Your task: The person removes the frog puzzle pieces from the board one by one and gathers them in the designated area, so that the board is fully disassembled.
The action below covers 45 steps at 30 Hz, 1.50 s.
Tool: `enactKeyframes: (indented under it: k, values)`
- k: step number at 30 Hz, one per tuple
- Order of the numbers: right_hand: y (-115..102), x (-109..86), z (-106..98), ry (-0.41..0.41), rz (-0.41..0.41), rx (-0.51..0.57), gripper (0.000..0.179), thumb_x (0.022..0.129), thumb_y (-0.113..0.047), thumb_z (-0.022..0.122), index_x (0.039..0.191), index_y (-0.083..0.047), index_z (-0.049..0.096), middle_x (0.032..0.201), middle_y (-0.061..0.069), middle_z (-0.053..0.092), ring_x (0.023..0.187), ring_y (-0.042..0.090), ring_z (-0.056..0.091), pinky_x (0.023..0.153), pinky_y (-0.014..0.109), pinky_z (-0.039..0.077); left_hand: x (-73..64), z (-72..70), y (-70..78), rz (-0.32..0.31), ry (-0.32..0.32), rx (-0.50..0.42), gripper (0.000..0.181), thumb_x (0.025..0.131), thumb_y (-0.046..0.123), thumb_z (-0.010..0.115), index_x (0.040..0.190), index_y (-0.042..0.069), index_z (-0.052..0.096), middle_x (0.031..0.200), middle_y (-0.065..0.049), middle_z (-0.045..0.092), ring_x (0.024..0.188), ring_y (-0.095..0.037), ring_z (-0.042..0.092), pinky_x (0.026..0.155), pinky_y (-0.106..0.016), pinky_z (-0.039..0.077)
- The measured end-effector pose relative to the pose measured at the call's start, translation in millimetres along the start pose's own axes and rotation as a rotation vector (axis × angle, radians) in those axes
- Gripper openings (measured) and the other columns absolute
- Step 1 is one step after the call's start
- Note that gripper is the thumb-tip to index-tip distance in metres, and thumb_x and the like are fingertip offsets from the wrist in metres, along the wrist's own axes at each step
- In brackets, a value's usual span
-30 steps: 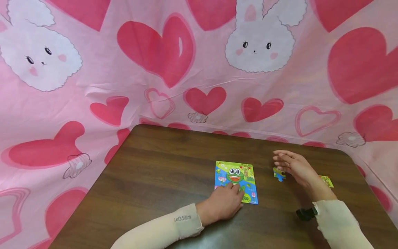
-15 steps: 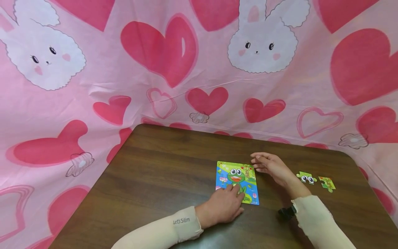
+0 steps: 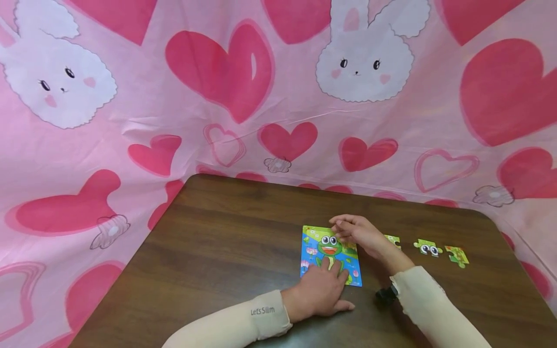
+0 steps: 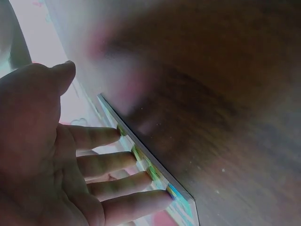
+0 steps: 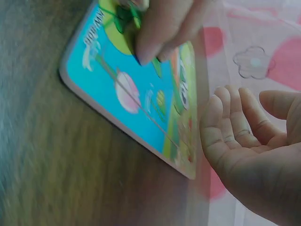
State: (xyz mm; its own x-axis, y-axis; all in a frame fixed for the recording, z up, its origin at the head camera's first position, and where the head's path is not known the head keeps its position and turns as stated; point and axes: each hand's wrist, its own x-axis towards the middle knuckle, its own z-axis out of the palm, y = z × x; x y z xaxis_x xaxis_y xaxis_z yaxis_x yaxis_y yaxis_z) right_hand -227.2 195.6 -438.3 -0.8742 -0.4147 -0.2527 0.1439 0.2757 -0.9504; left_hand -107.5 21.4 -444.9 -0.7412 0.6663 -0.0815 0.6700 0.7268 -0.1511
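Note:
A frog picture puzzle board (image 3: 310, 241) lies flat on the table, its green frog facing me. On its lower part rests my left hand (image 3: 321, 291), fingers spread and fairly straight. The left wrist view has those fingertips touching the printed face of the board near its edge. Over the board's upper right corner is my right hand (image 3: 359, 234), and the right wrist view shows its fingers (image 5: 242, 120) loosely curved with nothing between them. Just right of that hand, a green puzzle piece (image 3: 393, 239) is partly hidden behind the wrist.
Farther right on the brown wooden table (image 3: 235, 232) lie a puzzle piece with frog eyes (image 3: 428, 249) and a green-and-red puzzle piece (image 3: 456, 256). A pink cloth (image 3: 300, 106) with hearts and rabbits hangs behind the table.
My right hand has moved left, from above the loose pieces to the board's upper right corner. My left hand's fingers have spread on the board, its thumb stretching out to the right.

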Motion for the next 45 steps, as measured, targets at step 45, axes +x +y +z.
enactKeyframes:
  k: [45]
  values:
    - [-13, 28.1, 42, -0.192, -0.03, -0.271, 0.035, 0.096, -0.001, 0.063, 0.13, 0.006, 0.063, 0.122, 0.021, 0.071, 0.113, 0.031, 0.068, 0.098, 0.04, 0.055, 0.3, -1.2, -3.7, 0.027, -0.076, -0.024, 0.082, 0.088, 0.083, 0.043, 0.15, 0.029, 0.048, 0.152, 0.001, 0.048, 0.132, -0.022, 0.051, 0.078, -0.036, 0.058]
